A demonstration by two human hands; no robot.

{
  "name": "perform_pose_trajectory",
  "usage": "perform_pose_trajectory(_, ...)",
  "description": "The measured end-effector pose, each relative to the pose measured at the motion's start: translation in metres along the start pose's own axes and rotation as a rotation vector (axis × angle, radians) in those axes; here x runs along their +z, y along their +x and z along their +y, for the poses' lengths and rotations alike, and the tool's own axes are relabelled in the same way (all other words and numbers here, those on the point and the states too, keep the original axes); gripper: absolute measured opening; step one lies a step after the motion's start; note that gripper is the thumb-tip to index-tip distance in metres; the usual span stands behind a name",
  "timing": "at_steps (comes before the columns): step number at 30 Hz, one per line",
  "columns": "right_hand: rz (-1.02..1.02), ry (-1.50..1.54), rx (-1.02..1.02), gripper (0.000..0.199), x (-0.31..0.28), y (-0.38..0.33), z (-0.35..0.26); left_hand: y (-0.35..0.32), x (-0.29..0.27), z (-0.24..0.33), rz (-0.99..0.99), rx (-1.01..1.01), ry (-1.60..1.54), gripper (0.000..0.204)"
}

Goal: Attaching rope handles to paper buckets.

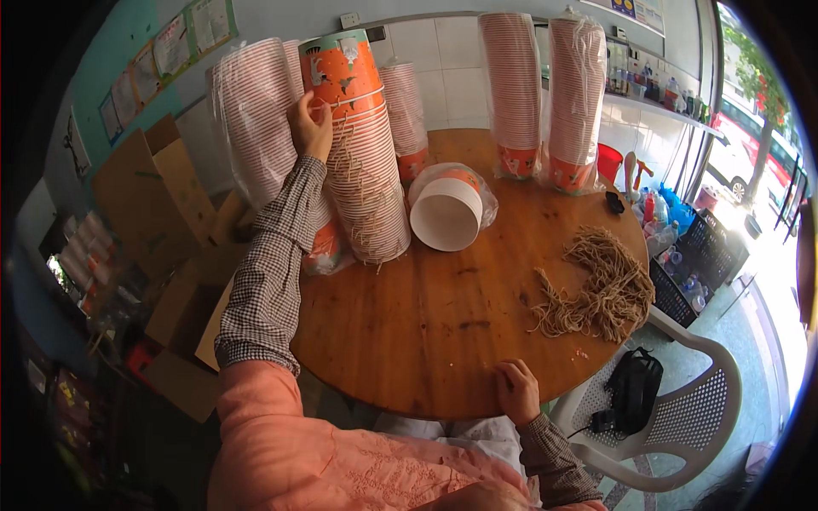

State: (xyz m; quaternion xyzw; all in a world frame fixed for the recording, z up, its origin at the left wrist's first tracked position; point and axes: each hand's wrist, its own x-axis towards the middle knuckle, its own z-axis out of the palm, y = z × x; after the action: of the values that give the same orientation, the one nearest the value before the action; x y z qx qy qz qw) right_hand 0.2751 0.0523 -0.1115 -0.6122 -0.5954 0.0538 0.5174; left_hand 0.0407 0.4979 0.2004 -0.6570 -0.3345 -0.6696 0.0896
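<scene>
My left hand [313,128] reaches up to a tall stack of orange paper buckets [366,170]. Its fingers are closed at the rim of the top bucket [343,72], which has a green edge and printed figures. Short lengths of twine hang down the front of this stack. Near me, my right hand [516,392] rests at the table's front edge with its fingers curled in, and nothing shows in it. A pile of tan twine [607,285] lies on the right of the table. One open bucket [445,220], white inside, lies tipped towards me in clear plastic.
Plastic-wrapped bucket stacks [256,119] stand at the left, with more wrapped stacks [511,94] at the back right of the round wooden table [426,332]. Cardboard boxes [162,187] are at the left. A plastic chair [699,400] holding a black bag [637,387] and a black crate [707,247] stand right.
</scene>
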Motion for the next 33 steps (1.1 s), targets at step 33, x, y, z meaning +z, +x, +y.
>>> perform_pose_trajectory(33,0.345,0.24,0.271,0.029,0.138,0.246,0.114,-0.342,0.068,-0.016,-0.501,-0.835,-0.43,0.049)
